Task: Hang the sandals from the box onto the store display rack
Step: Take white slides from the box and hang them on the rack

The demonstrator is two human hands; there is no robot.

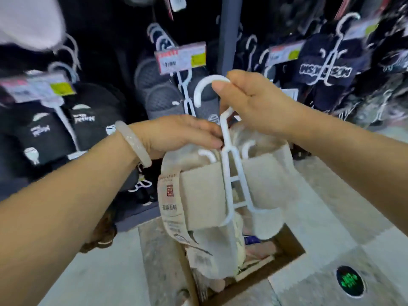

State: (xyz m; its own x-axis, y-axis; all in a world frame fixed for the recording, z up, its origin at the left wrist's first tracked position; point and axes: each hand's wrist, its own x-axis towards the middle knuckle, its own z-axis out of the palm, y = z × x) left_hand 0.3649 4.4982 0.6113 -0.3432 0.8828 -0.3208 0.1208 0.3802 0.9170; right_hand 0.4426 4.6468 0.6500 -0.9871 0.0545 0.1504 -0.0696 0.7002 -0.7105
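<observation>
Beige sandals held on white hanger above open box, short of rack. Hook end pinched by right hand, probably for aiming at rack. Hanger stem gripped by left hand, likely steadying load.

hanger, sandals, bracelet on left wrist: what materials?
White hanger: looks like molded plastic, with thin smooth glossy bars. Beige sandals: probably foam or soft rubber, matte with thick straps; a clear film wrap seems to cover them. Bracelet: pale, translucent, polished, jade-like stone or glass; can't tell which.
</observation>
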